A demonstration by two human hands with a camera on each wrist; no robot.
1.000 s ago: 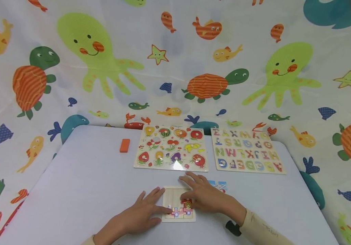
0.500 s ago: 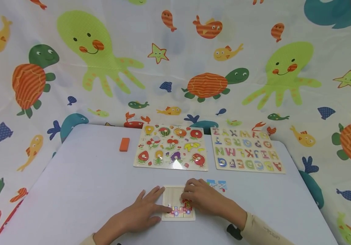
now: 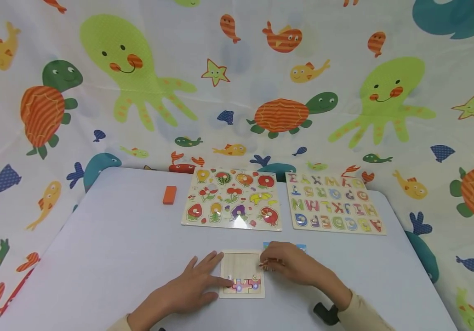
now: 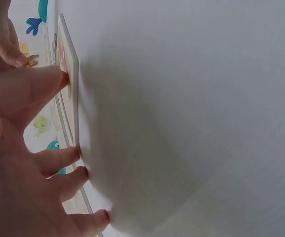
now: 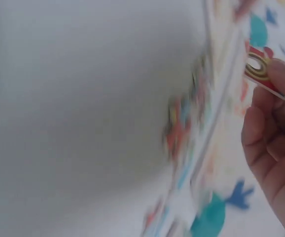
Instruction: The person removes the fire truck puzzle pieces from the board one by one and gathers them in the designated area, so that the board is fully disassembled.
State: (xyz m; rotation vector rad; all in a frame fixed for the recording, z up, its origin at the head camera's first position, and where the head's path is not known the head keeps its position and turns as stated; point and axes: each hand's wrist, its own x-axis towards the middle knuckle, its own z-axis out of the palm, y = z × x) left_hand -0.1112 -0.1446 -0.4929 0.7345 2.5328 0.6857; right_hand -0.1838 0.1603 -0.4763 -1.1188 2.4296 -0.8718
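Note:
A small square wooden puzzle tray (image 3: 237,263) lies near the table's front, with joined pink vehicle pieces (image 3: 242,286) along its bottom row. My left hand (image 3: 191,285) is spread at the tray's left side; one finger touches the leftmost piece and others meet the tray's edge. Just past the tray's right edge, my right hand (image 3: 294,264) pinches a red puzzle piece (image 5: 256,64) with yellow rings between thumb and fingers, held above the table. Loose blue-edged puzzle pieces (image 3: 301,247) lie behind the right hand, which partly hides them.
At the back stand out a fruit peg board (image 3: 230,219) and an alphabet board (image 3: 333,207) lying flat. An orange block (image 3: 169,195) lies to their left. A black object (image 3: 326,314) shows by the right forearm. A sea-animal cloth (image 3: 237,124) hangs behind the table.
My right hand has lifted the red piece out of the tray and moved right with it, uncovering the tray's upper right. The left hand has stayed in place.

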